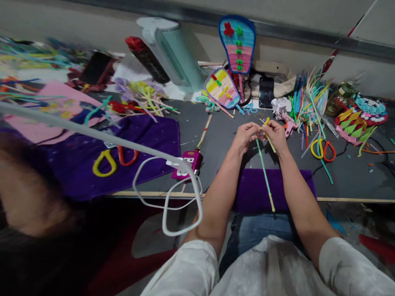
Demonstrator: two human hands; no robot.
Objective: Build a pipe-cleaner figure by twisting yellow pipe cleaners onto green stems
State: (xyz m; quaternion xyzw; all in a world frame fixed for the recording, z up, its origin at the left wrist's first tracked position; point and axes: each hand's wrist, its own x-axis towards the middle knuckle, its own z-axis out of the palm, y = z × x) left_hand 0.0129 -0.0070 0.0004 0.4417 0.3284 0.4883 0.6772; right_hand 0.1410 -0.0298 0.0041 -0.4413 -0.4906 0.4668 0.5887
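My left hand (247, 136) and my right hand (275, 135) meet over the front of the table, fingers pinched together. A yellow pipe cleaner (271, 144) is in my right fingers, with its bent upper end showing above them. From below my left fingers hangs a twisted pipe cleaner (263, 168), mint green turning yellow at its lower tip. Where the two strands meet is hidden by my fingertips. Beneath them a folded purple cloth (251, 189) lies at the table edge. Right of my hands are a pink glue gun (289, 125) and scissors with yellow and red handles (323, 150).
A bundle of pipe cleaners (313, 98) lies at the right. Two fan-shaped crafts (237, 43), a kettle (177, 57) and a dark bottle (148, 61) stand behind. A purple power strip (188, 163) and white cable (182, 232) are left. A co-worker's arm (27, 193) is far left.
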